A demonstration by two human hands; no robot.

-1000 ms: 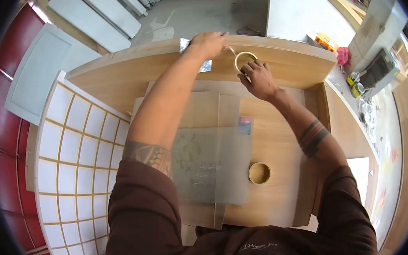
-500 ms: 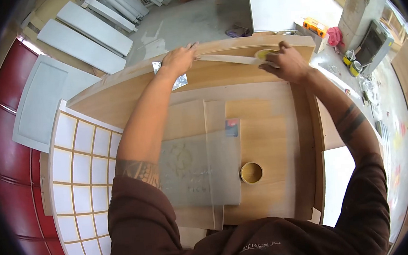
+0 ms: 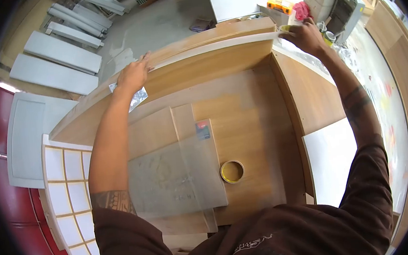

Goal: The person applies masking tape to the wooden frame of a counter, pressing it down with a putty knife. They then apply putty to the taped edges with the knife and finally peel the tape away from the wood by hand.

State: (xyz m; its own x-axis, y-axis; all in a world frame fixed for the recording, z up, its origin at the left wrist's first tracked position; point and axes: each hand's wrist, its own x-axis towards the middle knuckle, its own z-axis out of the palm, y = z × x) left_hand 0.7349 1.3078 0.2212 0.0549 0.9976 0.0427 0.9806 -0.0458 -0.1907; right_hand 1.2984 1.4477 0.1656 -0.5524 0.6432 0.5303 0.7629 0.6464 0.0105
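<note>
A pale strip of masking tape point(image 3: 216, 45) runs taut along the top edge of the wooden cabinet's far panel point(image 3: 208, 62). At its left end my left hand point(image 3: 134, 75) is closed, its fingers pressing the strip at the panel edge. My right hand point(image 3: 306, 37) grips the tape roll point(image 3: 285, 29), mostly hidden by the fingers, beyond the panel's right corner. Below my left wrist a shiny silver sheet point(image 3: 138, 99) lies against the panel. Another tape roll point(image 3: 232, 171) rests flat on the cabinet's inner board.
Loose thin boards and a translucent sheet point(image 3: 169, 178) lie inside the cabinet. A white grid panel point(image 3: 69, 186) stands at left, a white board point(image 3: 328, 156) at right. Grey panels point(image 3: 60, 67) lie on the floor behind. An orange box point(image 3: 279, 5) and pink cloth point(image 3: 302, 10) are at back right.
My right hand has moved outward to the right with the tape roll, and the strip between my hands is longer and now lies along the panel edge. The view has shifted too.
</note>
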